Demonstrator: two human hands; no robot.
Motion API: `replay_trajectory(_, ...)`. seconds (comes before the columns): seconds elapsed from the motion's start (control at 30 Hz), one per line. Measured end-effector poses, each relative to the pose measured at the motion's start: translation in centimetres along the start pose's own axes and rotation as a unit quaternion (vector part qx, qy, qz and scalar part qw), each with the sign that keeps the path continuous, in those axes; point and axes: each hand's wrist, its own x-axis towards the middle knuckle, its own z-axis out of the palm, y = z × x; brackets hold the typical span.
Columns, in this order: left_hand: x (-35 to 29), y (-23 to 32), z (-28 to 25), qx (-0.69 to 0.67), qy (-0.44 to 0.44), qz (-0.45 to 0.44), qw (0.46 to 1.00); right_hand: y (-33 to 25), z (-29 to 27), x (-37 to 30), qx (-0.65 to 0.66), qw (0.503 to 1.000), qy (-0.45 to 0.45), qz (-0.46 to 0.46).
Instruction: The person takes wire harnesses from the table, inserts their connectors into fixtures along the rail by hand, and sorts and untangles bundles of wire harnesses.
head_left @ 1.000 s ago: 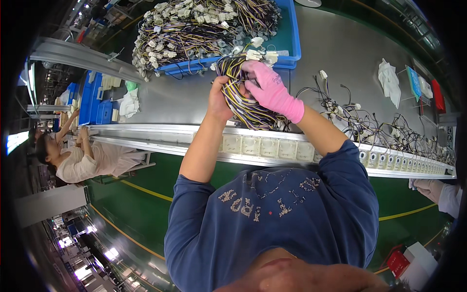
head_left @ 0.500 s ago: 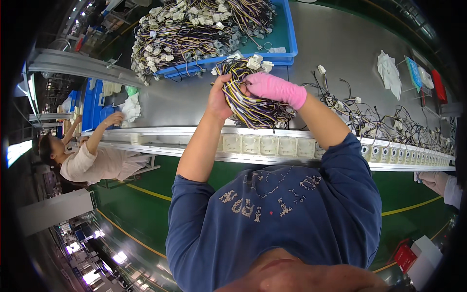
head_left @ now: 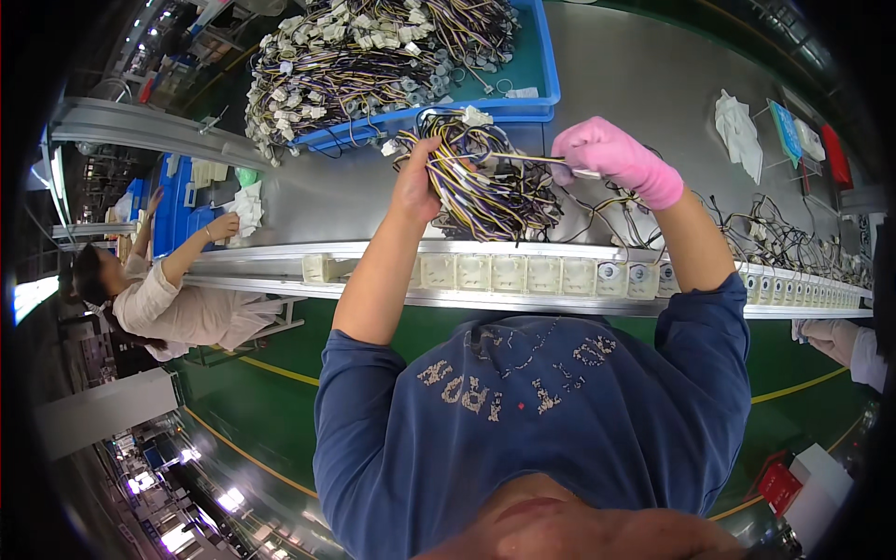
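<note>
My left hand (head_left: 417, 184), bare, is closed round a thick bundle of wire harnesses (head_left: 485, 201). Its wires are black, yellow, white and purple, with white connectors at the upper end. To the right, my right hand (head_left: 611, 161), in a pink glove, is shut on a wire harness (head_left: 527, 159) stretched taut from the bundle. A white piece, perhaps a connector, shows under the gloved fingers. The bundle hangs over the metal table (head_left: 644, 84), close to its near edge. My left palm and the wires inside it are hidden.
Behind the bundle, a blue tray (head_left: 523, 110) is heaped with similar harnesses. Clear square boxes (head_left: 471, 273) line the rail along the near edge. Loose dark cables (head_left: 765, 229) lie at right, near a white cloth (head_left: 739, 135). A co-worker (head_left: 177, 299) reaches toward blue bins (head_left: 182, 219) at left.
My gloved right hand has moved right from the bundle, drawing a harness out straight. My left hand still grips the bundle. The leftmost clear box now appears farther right along the rail.
</note>
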Motion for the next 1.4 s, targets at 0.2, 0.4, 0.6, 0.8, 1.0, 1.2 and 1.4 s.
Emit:
replay_trajectory(0.2, 1.3, -0.5, -1.8, -0.049, -0.049, 0.018, 0.997, -0.6, -2.2, -3.2, 0.101, 0.971, 0.073, -0.205)
replay_trajectory(0.4, 3.7, -2.8, 2.4, 0.001, -0.060, 0.039, 0.997, 1.0, 3.9, 4.6, -0.154, 0.974, 0.129, 0.106)
replay_trajectory(0.6, 2.7, -2.9, 3.7, 0.119, -0.008, 0.026, 0.993, 5.6, 7.0, 5.5, -0.142, 0.962, 0.226, 0.060)
replay_trajectory(0.8, 2.7, -1.4, 1.3, 0.390, -0.042, 0.086, 0.916, 6.3, 5.9, 5.2, 0.158, 0.964, 0.211, 0.032)
replay_trajectory(1.0, 2.3, 0.4, 0.0, 0.347, -0.029, 0.086, 0.933, 6.1, 5.4, 4.2, 0.220, 0.956, 0.193, 0.024)
replay_trajectory(1.2, 3.7, 7.4, 3.5, 0.193, -0.111, 0.179, 0.958, 7.3, 5.6, 4.6, 0.252, 0.944, 0.214, 0.023)
replay_trajectory(1.4, 15.1, 8.0, 7.7, 0.412, -0.001, 0.241, 0.879, 7.5, 6.2, 4.8, 0.201, 0.949, 0.238, 0.043)
